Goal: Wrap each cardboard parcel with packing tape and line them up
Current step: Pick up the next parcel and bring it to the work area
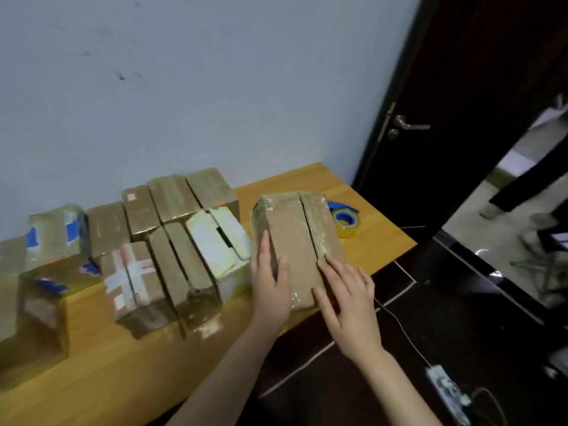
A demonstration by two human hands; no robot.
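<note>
A brown cardboard parcel (296, 238) wrapped in clear tape lies on the wooden table (123, 373) near its right end. My left hand (270, 281) rests flat along the parcel's left side, thumb on top. Fingers straight, my right hand (347, 299) presses on the parcel's near right corner. A tape dispenser with a roll of clear tape on a blue core (345, 221) sits just behind the parcel on the right. Several taped parcels (172, 241) stand in rows to the left.
A pale wall runs behind the table. To the right is a dark door with a metal handle (405, 123). On the dark tiled floor lie a white power strip (445, 392) and its cable. The table's right edge is close to the parcel.
</note>
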